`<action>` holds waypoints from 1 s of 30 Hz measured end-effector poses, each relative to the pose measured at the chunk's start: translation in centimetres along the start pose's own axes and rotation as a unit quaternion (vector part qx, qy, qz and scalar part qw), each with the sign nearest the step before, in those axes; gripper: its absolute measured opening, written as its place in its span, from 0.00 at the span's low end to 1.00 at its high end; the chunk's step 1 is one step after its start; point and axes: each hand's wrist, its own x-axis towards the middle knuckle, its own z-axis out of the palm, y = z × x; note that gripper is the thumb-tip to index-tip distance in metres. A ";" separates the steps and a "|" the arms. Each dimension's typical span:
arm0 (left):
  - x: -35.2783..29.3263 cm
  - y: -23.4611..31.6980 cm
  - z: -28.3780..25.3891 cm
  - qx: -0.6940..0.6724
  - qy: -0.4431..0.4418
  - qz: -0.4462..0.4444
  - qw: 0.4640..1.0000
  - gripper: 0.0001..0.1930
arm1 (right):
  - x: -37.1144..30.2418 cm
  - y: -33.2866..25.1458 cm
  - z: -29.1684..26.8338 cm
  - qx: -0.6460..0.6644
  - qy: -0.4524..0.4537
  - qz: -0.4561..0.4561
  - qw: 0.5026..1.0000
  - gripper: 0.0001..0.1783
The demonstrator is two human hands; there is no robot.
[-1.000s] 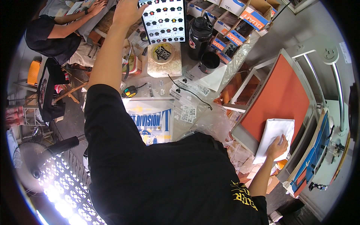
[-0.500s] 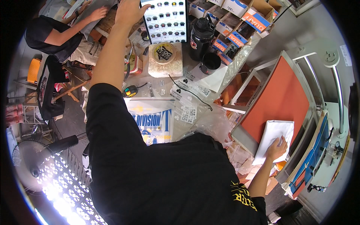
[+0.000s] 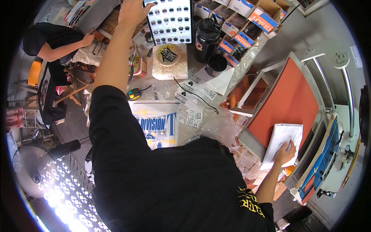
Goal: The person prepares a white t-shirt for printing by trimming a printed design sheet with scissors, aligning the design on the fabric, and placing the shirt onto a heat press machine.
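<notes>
My left hand is at the left edge of a lit tablet, its thumb stretched out onto the screen. The other fingers are cut off by the top of the picture. Rows of small shirt pictures fill the screen. Far to the right, my right hand rests on a folded white cloth, fingers bent and spread a little, not gripping it. That cloth lies over the lower edge of a red-orange pad on a press.
A black jug, a black mug and a pale block with a round tub stand near the tablet. A tape measure and a printed sheet lie nearer. Boxes are stacked behind. A co-worker sits at left.
The shirt pictures on the tablet have shifted as the page scrolled. The co-worker's raised hand has come down and nearer. Both of my hands stay nearly in place.
</notes>
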 end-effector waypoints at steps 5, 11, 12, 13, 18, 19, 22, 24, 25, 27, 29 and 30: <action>-0.2 -0.6 0.5 0.005 0.015 0.010 1.000 0.23 | 0.0 0.1 0.1 -0.005 0.001 0.001 1.000 0.18; -0.2 -1.2 0.8 -0.002 0.023 0.020 1.000 0.22 | 0.0 0.6 0.4 -0.014 -0.007 0.003 1.000 0.19; -0.1 -1.4 1.0 -0.002 0.022 0.018 1.000 0.22 | 0.0 0.5 0.3 -0.012 -0.009 0.004 1.000 0.19; -0.1 -1.6 1.2 -0.002 0.021 0.016 1.000 0.22 | 0.1 0.5 0.2 -0.010 -0.011 0.005 1.000 0.19; 0.1 0.2 0.0 -0.014 -0.018 -0.015 1.000 0.25 | 0.0 0.3 0.2 -0.008 -0.001 -0.002 1.000 0.18; 0.0 0.8 -0.4 -0.008 -0.021 -0.017 1.000 0.26 | 0.0 0.3 0.2 -0.006 0.003 -0.003 1.000 0.18; -0.1 0.4 -0.3 -0.017 -0.017 -0.009 1.000 0.29 | 0.0 0.3 0.2 -0.006 0.008 -0.011 1.000 0.17; -0.3 0.1 0.0 -0.013 -0.008 -0.004 1.000 0.29 | 0.0 0.1 0.2 -0.007 0.008 -0.007 1.000 0.17; -0.4 -0.1 0.2 -0.011 -0.003 -0.001 1.000 0.29 | 0.0 0.1 0.1 -0.008 0.007 -0.006 1.000 0.17; -0.5 -0.6 0.6 -0.006 0.004 0.010 1.000 0.28 | 0.1 0.4 0.2 -0.012 -0.005 -0.003 1.000 0.18; -0.5 -0.9 0.9 -0.002 0.004 0.011 1.000 0.28 | 0.1 0.6 0.3 -0.013 -0.011 0.001 1.000 0.19; -0.5 -0.8 0.9 -0.001 0.000 0.006 1.000 0.28 | 0.0 0.6 0.2 -0.013 -0.011 0.003 1.000 0.19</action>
